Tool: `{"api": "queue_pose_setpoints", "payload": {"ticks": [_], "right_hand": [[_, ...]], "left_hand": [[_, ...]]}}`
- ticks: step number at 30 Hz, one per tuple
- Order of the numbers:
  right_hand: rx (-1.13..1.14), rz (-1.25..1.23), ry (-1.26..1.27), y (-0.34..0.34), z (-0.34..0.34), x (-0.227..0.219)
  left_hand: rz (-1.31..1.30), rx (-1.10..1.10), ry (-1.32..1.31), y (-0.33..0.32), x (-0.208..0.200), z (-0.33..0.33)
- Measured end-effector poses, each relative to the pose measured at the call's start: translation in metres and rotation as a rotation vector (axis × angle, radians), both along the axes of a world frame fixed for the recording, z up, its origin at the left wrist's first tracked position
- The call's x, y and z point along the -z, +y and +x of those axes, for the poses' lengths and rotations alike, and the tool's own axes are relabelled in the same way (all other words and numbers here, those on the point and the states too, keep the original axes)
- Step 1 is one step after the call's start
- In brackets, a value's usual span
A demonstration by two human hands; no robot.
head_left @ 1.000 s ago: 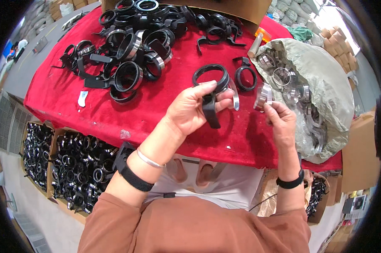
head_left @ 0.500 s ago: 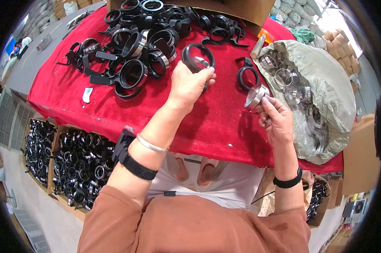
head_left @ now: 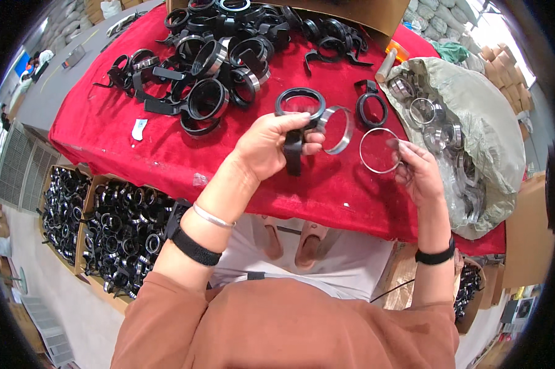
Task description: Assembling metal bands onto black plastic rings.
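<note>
My left hand [head_left: 268, 144] grips a black plastic ring with a strap-like tab [head_left: 299, 103] above the red cloth. A wide silver metal ring [head_left: 337, 128] rests against the same fingers, just right of the black one. My right hand [head_left: 417, 172] pinches a thin silver wire ring [head_left: 371, 161] by its right side, level with the left hand and a little apart from it. Both rings are held upright, facing me.
A red-covered table [head_left: 136, 154] carries a heap of black rings with metal liners [head_left: 216, 61] at the back. One loose black ring [head_left: 371, 109] lies near a grey-green bag of metal rings [head_left: 480, 123] on the right. Boxes of black parts [head_left: 105, 227] stand lower left.
My left hand came back from the heap toward the middle, now with the wide silver ring beside the black one. My right hand dropped slightly and now shows a thin wire ring.
</note>
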State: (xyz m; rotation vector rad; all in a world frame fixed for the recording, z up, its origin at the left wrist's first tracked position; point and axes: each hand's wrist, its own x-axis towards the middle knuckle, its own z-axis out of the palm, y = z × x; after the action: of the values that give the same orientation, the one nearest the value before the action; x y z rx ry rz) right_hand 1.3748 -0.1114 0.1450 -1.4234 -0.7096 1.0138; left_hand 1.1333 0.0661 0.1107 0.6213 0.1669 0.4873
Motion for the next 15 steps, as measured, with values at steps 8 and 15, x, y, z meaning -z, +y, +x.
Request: {"api": "queue_pose_setpoints", "payload": {"ticks": [8, 15], "right_hand": [[0.267, 0.080, -1.287, 0.030, -0.031, -0.005], [0.081, 0.224, -1.715, 0.075, -0.046, -0.001]], "left_hand": [[-0.272, 0.074, 0.056, 0.006, 0.007, -0.011], [-0.139, -0.110, 0.275, -0.002, -0.003, -0.016]]}}
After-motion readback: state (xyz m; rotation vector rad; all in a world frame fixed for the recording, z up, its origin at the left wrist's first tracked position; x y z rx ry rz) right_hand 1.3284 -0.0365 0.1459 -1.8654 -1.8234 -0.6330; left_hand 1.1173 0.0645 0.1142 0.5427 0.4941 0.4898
